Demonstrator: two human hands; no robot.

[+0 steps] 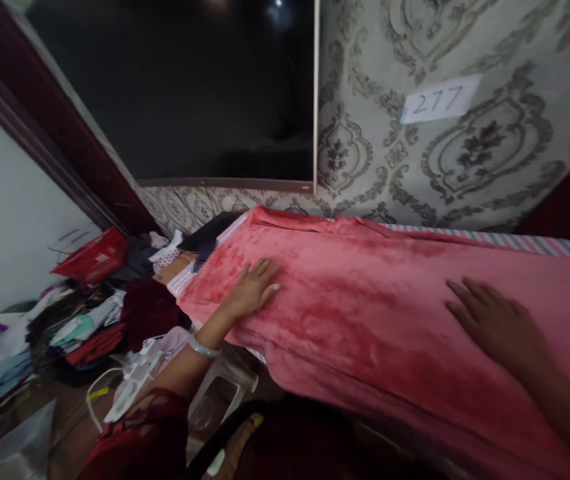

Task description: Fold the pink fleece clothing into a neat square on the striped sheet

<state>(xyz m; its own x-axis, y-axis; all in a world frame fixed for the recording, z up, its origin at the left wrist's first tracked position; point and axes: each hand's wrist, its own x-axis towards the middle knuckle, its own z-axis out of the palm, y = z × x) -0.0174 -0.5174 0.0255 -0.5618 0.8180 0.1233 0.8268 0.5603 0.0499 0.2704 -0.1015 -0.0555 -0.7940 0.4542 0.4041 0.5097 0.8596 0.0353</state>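
A plush pinkish-red blanket (345,300) lies spread over a long surface, with darker brushed patches in its pile. Flat on its left part rests my left hand (252,290), fingers stretched out and a pale bangle on the wrist. My right hand (499,323) is over the right part of the blanket, palm down with the fingers apart. Neither hand grips anything. Along the far edge the blanket is bunched into a fold, and a striped cloth (505,243) shows from under it there and at the left end.
A large dark television (189,93) hangs on the patterned wall (365,60), beside a paper marked 277 (439,100). At the left are piles of clothes (89,333) and a red bag (92,257). A white plastic stool (229,380) stands below my left arm.
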